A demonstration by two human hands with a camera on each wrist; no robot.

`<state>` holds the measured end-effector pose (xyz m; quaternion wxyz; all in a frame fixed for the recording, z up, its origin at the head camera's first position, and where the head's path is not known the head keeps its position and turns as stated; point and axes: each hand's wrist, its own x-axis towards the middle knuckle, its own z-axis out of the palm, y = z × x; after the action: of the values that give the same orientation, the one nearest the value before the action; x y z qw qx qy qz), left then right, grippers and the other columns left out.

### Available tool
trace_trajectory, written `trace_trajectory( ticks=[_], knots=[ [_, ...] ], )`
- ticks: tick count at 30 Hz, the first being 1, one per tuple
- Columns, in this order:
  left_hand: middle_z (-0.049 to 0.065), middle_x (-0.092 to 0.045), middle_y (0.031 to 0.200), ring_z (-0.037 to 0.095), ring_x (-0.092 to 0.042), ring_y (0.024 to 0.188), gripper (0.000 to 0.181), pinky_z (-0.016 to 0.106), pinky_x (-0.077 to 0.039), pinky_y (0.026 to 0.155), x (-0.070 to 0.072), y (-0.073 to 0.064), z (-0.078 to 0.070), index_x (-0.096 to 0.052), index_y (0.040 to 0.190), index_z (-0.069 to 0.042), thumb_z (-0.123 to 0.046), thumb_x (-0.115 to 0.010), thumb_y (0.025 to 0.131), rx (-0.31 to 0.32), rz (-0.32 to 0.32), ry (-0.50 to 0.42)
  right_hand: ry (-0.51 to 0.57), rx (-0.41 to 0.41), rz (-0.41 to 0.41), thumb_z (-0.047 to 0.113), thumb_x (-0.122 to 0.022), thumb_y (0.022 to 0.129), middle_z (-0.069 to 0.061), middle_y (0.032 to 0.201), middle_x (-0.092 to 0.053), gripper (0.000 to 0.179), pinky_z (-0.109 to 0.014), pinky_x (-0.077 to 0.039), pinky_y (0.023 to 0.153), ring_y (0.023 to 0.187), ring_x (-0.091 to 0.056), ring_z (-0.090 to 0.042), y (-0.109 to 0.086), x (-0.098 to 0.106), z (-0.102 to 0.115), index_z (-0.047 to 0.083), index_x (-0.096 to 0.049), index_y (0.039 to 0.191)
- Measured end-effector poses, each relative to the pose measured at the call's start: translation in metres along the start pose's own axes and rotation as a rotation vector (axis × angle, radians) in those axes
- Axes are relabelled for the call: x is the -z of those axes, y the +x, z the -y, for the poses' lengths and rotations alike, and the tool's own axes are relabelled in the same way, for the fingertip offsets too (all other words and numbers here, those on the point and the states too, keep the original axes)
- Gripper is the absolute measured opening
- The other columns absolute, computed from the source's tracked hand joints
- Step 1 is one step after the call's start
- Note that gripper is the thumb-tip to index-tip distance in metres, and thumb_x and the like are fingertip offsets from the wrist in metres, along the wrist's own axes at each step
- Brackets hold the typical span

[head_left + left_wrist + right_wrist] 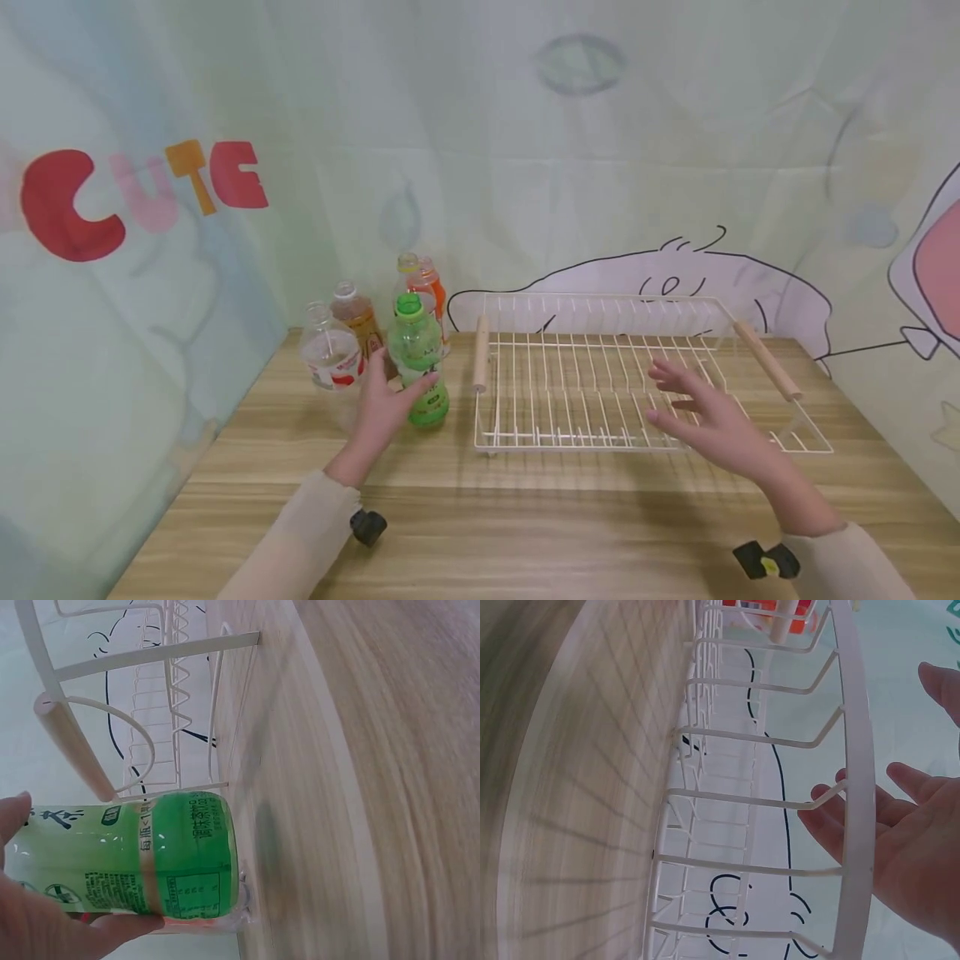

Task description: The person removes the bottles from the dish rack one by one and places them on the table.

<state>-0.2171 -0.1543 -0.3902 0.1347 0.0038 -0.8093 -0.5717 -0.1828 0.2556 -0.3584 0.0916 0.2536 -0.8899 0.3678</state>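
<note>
My left hand grips a green plastic bottle, uncapped and upright, with the thumb on its near side. In the left wrist view the bottle's printed label faces the camera; whether its base touches the table cannot be told. My right hand is over the front of a white wire dish rack, fingers spread and holding nothing. The right wrist view shows that hand behind the rack's rail. The rack has two wooden handles.
Left of and behind the green bottle stand a clear bottle, a bottle of brown liquid and an orange-labelled bottle. All are on a wood-grain table. A printed curtain hangs behind and at both sides.
</note>
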Motion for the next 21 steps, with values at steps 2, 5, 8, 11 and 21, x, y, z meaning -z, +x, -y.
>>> trace_trajectory(
  ticks=[2, 5, 8, 11, 21],
  knots=[
    [0.014, -0.040, 0.140, 0.031, -0.039, 0.130, 0.073, 0.053, -0.031, 0.110, -0.001, 0.001, 0.002, -0.029, 0.141, -0.006, -0.030, -0.072, 0.087, 0.016, 0.001, 0.002, 0.004, 0.008, -0.007, 0.016, -0.067, 0.091, -0.023, 0.138, -0.050, 0.066, -0.045, -0.050, 0.092, 0.118, -0.054, -0.037, -0.001, -0.001, 0.000, 0.004, -0.035, 0.147],
    [0.015, -0.041, 0.140, 0.032, -0.040, 0.130, 0.073, 0.053, -0.032, 0.110, -0.002, 0.002, 0.005, -0.029, 0.140, -0.006, -0.029, -0.072, 0.087, 0.020, -0.002, 0.002, 0.011, 0.010, -0.008, 0.015, -0.067, 0.090, -0.022, 0.137, -0.051, 0.066, -0.044, -0.051, 0.091, 0.116, -0.056, -0.036, -0.002, -0.002, 0.001, 0.005, -0.035, 0.147],
    [0.015, -0.041, 0.139, 0.032, -0.040, 0.129, 0.073, 0.052, -0.033, 0.109, -0.003, 0.004, 0.008, -0.029, 0.140, -0.006, -0.027, -0.073, 0.086, 0.019, -0.007, 0.001, 0.025, 0.010, -0.001, 0.014, -0.066, 0.091, -0.022, 0.137, -0.050, 0.066, -0.045, -0.050, 0.092, 0.117, -0.055, -0.036, -0.002, -0.003, 0.001, 0.005, -0.034, 0.147],
    [0.016, -0.041, 0.139, 0.032, -0.041, 0.129, 0.073, 0.052, -0.033, 0.109, -0.004, 0.006, 0.010, -0.029, 0.140, -0.006, -0.027, -0.073, 0.086, 0.024, -0.009, 0.004, 0.033, 0.003, 0.008, 0.015, -0.065, 0.092, -0.022, 0.138, -0.050, 0.065, -0.046, -0.049, 0.094, 0.118, -0.054, -0.036, -0.002, -0.003, 0.000, 0.005, -0.033, 0.148],
    [0.019, -0.040, 0.142, 0.035, -0.039, 0.131, 0.076, 0.052, -0.033, 0.109, -0.004, 0.010, 0.016, -0.025, 0.142, -0.005, -0.027, -0.072, 0.087, 0.041, -0.012, 0.023, 0.042, 0.005, 0.019, 0.016, -0.065, 0.092, -0.021, 0.139, -0.049, 0.065, -0.044, -0.049, 0.095, 0.118, -0.055, -0.038, -0.002, -0.002, 0.005, 0.007, -0.033, 0.148]
  ],
)
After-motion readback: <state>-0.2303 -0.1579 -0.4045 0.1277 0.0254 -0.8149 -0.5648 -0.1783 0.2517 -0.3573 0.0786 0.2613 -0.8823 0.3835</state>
